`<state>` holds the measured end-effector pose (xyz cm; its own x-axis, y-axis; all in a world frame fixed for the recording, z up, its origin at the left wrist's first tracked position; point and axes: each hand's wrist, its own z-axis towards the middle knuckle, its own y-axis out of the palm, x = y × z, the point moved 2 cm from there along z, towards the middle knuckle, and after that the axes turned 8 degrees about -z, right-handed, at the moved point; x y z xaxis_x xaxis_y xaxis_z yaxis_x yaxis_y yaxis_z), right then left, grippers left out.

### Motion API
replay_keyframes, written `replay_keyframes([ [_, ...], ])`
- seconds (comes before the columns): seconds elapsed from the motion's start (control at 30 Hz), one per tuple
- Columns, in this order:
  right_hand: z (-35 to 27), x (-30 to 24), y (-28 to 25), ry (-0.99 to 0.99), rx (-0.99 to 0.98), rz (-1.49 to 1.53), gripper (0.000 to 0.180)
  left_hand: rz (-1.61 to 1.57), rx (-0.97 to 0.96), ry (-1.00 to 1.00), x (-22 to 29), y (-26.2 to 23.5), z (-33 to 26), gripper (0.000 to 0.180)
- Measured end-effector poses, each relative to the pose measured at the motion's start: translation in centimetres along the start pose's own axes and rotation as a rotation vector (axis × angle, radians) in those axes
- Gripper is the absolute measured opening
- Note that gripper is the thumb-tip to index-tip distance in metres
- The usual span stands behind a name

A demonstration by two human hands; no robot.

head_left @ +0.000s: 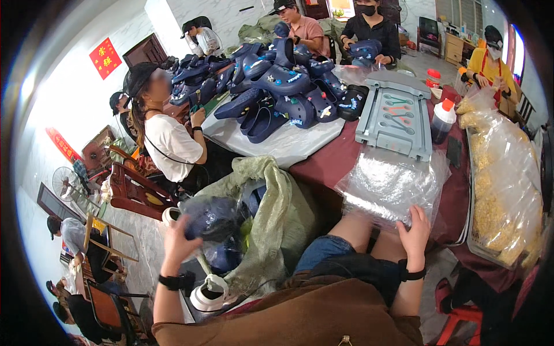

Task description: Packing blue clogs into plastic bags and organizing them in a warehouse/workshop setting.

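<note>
My left hand [180,241] is at the mouth of a pale green woven sack [271,199], its fingers spread. Beside its fingertips is a dark blue clog in a clear plastic bag [212,219], somewhat blurred; whether they touch is hard to tell. More bagged blue items [224,254] lie inside the sack. My right hand [415,233] has its fingers apart at the near edge of a stack of clear plastic bags [384,184], which lies on the table edge above my lap. Neither hand grips anything that I can see.
Dark blue clogs with charms [283,81] are heaped on the table [323,164]. A grey plastic case [395,109], a red-capped bottle [443,120] and a tray of bagged yellow pieces [502,190] stand to the right. A person in white [173,144] sits at left; others work around the table.
</note>
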<state>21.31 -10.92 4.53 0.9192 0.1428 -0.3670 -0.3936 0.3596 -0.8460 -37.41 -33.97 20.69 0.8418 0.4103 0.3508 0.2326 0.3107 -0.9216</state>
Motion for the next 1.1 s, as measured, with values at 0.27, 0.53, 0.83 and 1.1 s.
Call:
replay_keyframes([
  [0.27, -0.2, -0.2, 0.1, -0.004, 0.034, 0.01, 0.06, 0.169, -0.14, 0.105, 4.2, 10.5, 3.7, 0.087],
  [0.53, -0.4, -0.1, -0.1, 0.024, 0.028, 0.067, 0.057, 0.164, -0.38, -0.007, 0.8, 17.9, 7.4, 0.117],
  [0.83, -0.3, 0.0, 0.0, 0.007, 0.056, 0.039, 0.056, 0.323, -0.684, 0.111, 3.5, 13.2, 8.5, 0.125],
  [1.1, -0.4, 0.1, 0.1, 0.02, 0.059, 0.033, 0.056, 0.422, -0.267, 0.477, 18.5, 10.2, 10.3, 0.031],
])
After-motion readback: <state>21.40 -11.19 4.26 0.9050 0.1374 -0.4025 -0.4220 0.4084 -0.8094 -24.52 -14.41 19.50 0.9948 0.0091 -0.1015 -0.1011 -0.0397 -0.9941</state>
